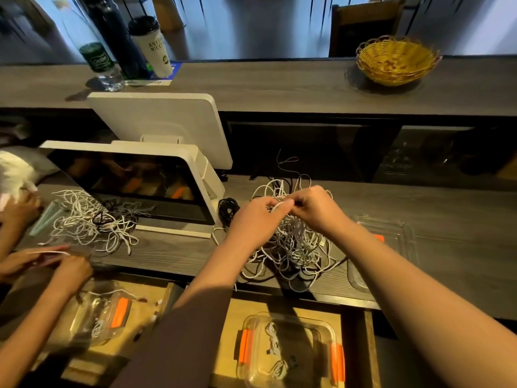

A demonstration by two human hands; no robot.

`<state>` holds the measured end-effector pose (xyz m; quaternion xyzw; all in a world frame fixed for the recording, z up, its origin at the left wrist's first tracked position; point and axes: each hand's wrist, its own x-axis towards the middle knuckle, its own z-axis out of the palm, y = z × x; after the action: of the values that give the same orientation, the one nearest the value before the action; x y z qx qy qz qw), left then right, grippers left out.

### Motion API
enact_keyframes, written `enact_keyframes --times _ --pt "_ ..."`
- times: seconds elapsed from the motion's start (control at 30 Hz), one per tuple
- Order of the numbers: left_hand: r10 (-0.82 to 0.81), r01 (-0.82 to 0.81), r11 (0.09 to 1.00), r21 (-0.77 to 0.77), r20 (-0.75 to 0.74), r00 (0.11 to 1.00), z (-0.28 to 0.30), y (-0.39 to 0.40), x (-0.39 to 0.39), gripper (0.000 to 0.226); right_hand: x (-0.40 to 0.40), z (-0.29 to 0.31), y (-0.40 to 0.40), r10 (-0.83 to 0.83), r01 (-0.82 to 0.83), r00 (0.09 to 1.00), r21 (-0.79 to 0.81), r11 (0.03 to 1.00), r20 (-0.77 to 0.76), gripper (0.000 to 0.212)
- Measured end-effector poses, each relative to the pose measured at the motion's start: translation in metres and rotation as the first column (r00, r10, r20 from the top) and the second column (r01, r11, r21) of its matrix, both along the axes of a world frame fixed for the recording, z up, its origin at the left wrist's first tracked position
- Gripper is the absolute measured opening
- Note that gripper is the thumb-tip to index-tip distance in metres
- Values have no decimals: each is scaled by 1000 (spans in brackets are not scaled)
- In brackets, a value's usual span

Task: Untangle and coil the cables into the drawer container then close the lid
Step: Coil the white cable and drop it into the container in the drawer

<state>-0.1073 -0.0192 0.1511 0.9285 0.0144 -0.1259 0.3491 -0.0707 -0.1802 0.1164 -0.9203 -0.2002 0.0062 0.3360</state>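
A tangled heap of white and grey cables [293, 247] lies on the dark counter in front of me. Above it, my left hand [254, 219] and my right hand [316, 208] meet, both pinching a white cable [282, 204] lifted out of the heap. Below the counter an open wooden drawer [355, 345] holds a clear container with orange clips [288, 351]; two coiled white cables lie inside it. Its clear lid [391, 233] rests on the counter to the right of the heap.
Another person's hands [70, 270] work at the left over a second cable heap [92, 219] and a second clear container [103, 317]. A white screen terminal [156, 175] stands left of my hands. A black cable bundle [228, 210], bottles, a cup and a wicker basket [397, 61] lie beyond.
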Motion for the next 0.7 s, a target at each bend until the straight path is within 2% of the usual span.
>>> enact_keyframes --times 0.1,0.17,0.33,0.47,0.7 --pt "-24 26 995 101 -21 999 -2 0 6 27 -2 2 -1 0 0 1000 5 1000 12 17" --pt "-42 44 993 106 -20 999 -4 4 6 32 -3 3 -1 0 0 1000 17 1000 16 15" --pt "-67 69 997 -43 39 997 -6 2 -5 40 -3 -10 3 -13 11 997 -30 999 -77 9" --pt "34 -19 992 -126 122 992 0 5 -10 45 -4 -37 0 -39 10 982 -148 989 -187 6" --pt "105 -66 974 -216 174 979 8 17 -18 47 -5 -56 -17 -108 88 973 -107 990 -205 12"
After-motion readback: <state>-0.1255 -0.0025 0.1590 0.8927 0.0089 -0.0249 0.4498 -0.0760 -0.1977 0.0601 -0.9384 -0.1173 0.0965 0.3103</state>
